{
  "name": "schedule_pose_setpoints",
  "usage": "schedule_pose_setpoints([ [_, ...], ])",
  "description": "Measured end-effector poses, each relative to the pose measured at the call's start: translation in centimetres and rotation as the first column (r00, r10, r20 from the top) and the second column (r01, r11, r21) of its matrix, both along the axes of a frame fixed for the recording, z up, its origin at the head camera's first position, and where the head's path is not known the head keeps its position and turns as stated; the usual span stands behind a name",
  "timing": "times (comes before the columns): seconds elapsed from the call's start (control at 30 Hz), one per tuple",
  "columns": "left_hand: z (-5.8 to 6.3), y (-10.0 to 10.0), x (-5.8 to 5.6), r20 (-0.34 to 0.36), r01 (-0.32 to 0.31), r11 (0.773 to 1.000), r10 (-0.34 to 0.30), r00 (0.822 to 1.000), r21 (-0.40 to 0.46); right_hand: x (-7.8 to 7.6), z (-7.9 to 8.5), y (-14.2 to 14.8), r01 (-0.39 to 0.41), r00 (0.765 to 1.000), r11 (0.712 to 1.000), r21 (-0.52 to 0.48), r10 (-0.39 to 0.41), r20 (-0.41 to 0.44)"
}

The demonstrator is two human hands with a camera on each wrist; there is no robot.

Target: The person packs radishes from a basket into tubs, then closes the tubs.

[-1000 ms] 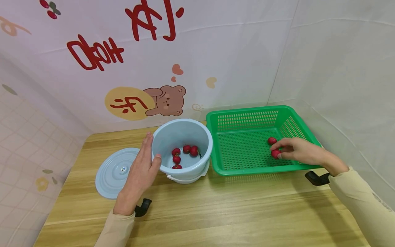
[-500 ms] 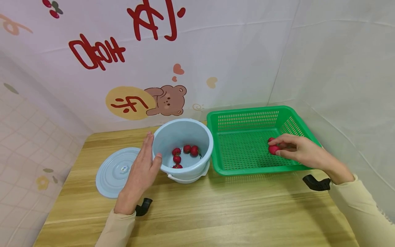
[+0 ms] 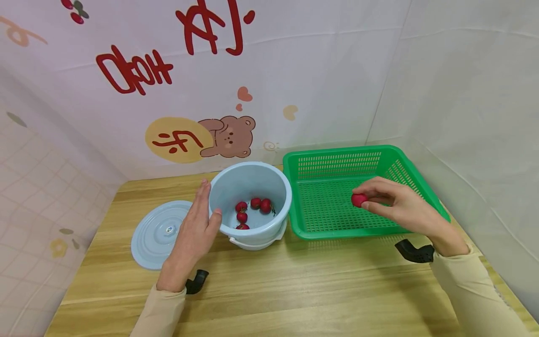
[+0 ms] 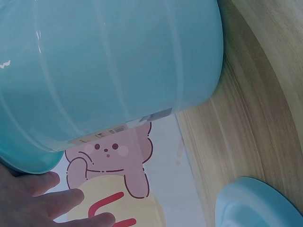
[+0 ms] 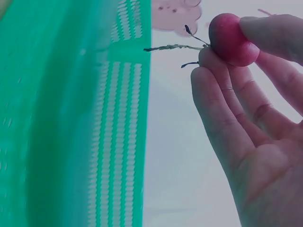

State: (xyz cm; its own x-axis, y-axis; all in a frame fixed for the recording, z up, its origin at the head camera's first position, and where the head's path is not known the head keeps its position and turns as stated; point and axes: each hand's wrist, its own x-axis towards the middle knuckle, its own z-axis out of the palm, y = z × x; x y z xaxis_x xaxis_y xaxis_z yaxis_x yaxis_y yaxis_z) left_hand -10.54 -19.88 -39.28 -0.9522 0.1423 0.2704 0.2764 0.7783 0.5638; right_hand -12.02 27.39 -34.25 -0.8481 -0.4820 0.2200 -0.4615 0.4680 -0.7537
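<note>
My right hand (image 3: 397,203) pinches a round red radish (image 3: 359,200) between thumb and fingertips, above the green mesh basket (image 3: 328,232). Thin withered stems trail from this radish (image 5: 232,40) in the right wrist view. My left hand (image 3: 193,231) lies with straight fingers along the left side of a light blue bucket (image 3: 250,166), fingertips at its rim. Several radishes (image 3: 265,206) lie on the bucket's floor. In the left wrist view, the bucket's side (image 4: 109,71) fills the upper part and the left fingers (image 4: 66,201) extend near the rim.
A light blue lid (image 3: 157,236) lies on the wooden table (image 3: 286,290), left of the bucket and partly behind the left hand. The basket stands close to the bucket's right side. A printed white wall covering (image 3: 328,84) rises behind them.
My right hand has lifted the radish off the basket's floor and moved it left. A second radish in the basket is now hidden behind that hand. The left hand stays at the bucket.
</note>
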Motion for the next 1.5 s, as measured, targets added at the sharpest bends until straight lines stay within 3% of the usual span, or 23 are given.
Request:
schedule_pose_setpoints([
  [0.27,-0.2,-0.1,0.0,-0.004,0.007,1.0,-0.007,1.0,-0.005,-0.2,0.6,-2.9,-0.07,0.994,0.995,-0.067,0.064,-0.087],
  [0.43,-0.2,0.0,-0.2,-0.017,0.016,1.0,-0.016,1.0,-0.002,-0.2,0.9,-4.7,-0.092,0.992,0.986,-0.138,0.079,-0.1],
  [0.87,-0.1,0.1,-0.4,-0.027,0.021,1.0,-0.021,0.999,-0.01,-0.9,1.3,-9.3,-0.146,0.983,0.939,-0.311,0.103,-0.15],
  [1.17,0.0,0.0,-0.2,-0.022,0.018,1.0,-0.019,1.0,-0.007,-1.2,1.5,-12.4,-0.178,0.978,0.918,-0.353,0.124,-0.17],
  [1.5,0.0,-0.1,-0.2,-0.012,0.007,1.0,-0.007,1.0,-0.005,-1.6,0.9,-15.3,-0.192,0.975,0.923,-0.333,0.141,-0.172],
])
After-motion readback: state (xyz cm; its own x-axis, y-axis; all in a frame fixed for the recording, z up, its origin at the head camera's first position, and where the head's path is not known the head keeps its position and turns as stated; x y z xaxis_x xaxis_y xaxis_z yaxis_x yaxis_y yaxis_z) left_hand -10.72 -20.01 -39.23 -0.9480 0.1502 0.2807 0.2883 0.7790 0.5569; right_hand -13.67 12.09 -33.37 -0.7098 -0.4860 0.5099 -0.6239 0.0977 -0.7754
